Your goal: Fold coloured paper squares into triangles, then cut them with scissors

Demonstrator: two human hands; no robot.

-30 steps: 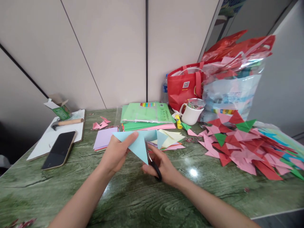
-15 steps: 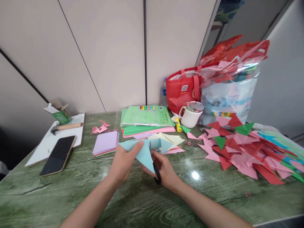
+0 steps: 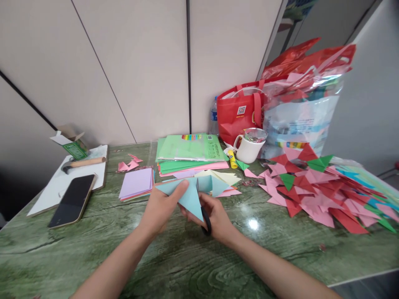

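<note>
A light blue sheet of paper (image 3: 190, 199), folded and partly cut, is pinched between the thumb and fingers of my left hand (image 3: 163, 205). My right hand (image 3: 215, 216) is closed on a pair of scissors (image 3: 206, 222) with black handles. Their blades are mostly hidden by the blue paper, which hangs down in a point on one side and curls away to the right. Just behind the paper lie cream and pink cut pieces (image 3: 229, 177). To the left sits a stack of square paper (image 3: 136, 184), lilac on top.
A heap of red, pink and green cut paper (image 3: 314, 187) spreads over the right. Behind stand a white mug (image 3: 249, 148), a glue stick (image 3: 232, 159), a red bag (image 3: 238, 120) and green paper packs (image 3: 191, 148). A phone (image 3: 73, 201) and hammer (image 3: 84, 163) lie left.
My right hand and the scissors have shifted slightly, and the handles look closer together. The left hand still grips the blue paper. The whole view has moved a little.
</note>
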